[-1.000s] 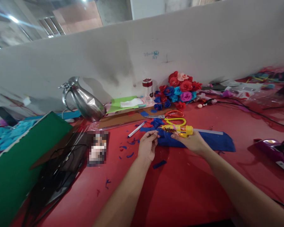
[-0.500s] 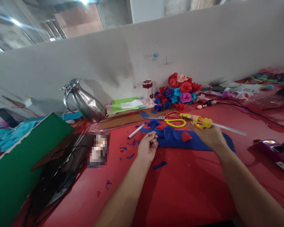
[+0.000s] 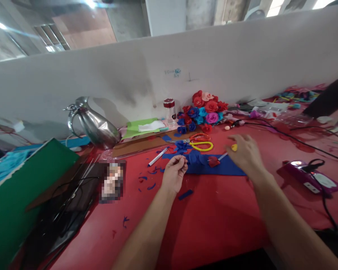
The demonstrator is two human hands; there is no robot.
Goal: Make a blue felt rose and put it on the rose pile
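Note:
My left hand [image 3: 174, 170] is closed, thumb and fingertips pinched on something too small to make out. Just beyond the fingertips lie blue paper petals [image 3: 196, 158] and a blue flower shape [image 3: 182, 146]. My right hand [image 3: 248, 152] curls over a yellow glue gun [image 3: 234, 147], mostly hidden by the hand. A pale glue stick [image 3: 223, 156] juts out from it toward the lower left. A red paper piece [image 3: 213, 161] lies near the stick, on a blue paper strip [image 3: 228, 168]. Scissors [image 3: 201, 145] with yellow and orange handles lie behind the petals.
A marker [image 3: 157, 156] and blue scraps lie left of my hands. Behind stand a steel jug [image 3: 97, 125], a red-lidded glass bottle [image 3: 169, 112] and a bunch of paper roses [image 3: 207, 108]. A purple power box [image 3: 310, 178] with cables sits at right.
My right hand has turned the glue gun, so its stick now points lower left instead of right. My left hand keeps its pinch. The view has swung slightly right.

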